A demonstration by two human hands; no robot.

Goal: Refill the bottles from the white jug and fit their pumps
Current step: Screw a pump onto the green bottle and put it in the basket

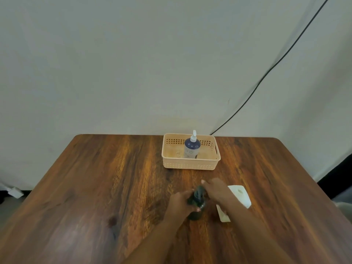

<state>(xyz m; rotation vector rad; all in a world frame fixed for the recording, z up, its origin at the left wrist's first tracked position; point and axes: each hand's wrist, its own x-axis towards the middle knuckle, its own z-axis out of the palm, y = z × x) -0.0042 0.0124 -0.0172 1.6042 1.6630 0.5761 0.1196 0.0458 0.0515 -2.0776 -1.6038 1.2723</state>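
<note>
Hands (180, 203) grip bottle (196, 204) mid-table (95, 187).

Two bare forearms are extended forward from the lower edge of the view, converging toward the middle. The left hand (179, 203) is held low, its fingers curled inward toward the right and closed around something dark. The right hand (217, 190) is raised slightly above it, palm turned down, wrist bent, with the fingers (204, 182) wrapped over the top of the same dark thing. The two hands are brought nearly together, and both are blurred.
</note>
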